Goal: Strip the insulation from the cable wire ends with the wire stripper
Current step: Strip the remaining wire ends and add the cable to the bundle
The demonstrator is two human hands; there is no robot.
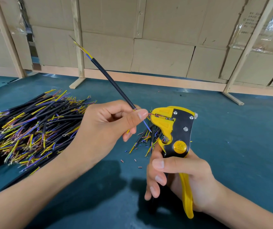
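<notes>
Widest first: the big heap of cut cables (25,129) sprawls on the teal mat (231,138), off to the outer side of the left hand (109,123), with a smaller scatter of cables (147,139) lying just under the pinch. Insulation offcuts (135,160) dot the mat below that.

Now the tool. The right hand (178,177) wraps its fingers around the yellow-and-black wire stripper (173,129), thumb across the front, head pointing up toward the other hand. The handles look only partly squeezed, though how far is hard to judge.

The black cable (115,85) is pinched by the left hand between thumb and forefinger, its long end angling up and away behind the grip. Ahead of the pinch, the cores fan out: a reddish core (150,114) runs straight into the stripper's mouth, while the blue core (146,125) droops clear below it.

The step, as it reads, is stripping that reddish end. Doing it well likely means keeping the pinch close to the mouth so the thin core stays straight, holding the blue one out of the blades, then squeezing firmly in one stroke. Pulling sideways risks nicking strands.
</notes>
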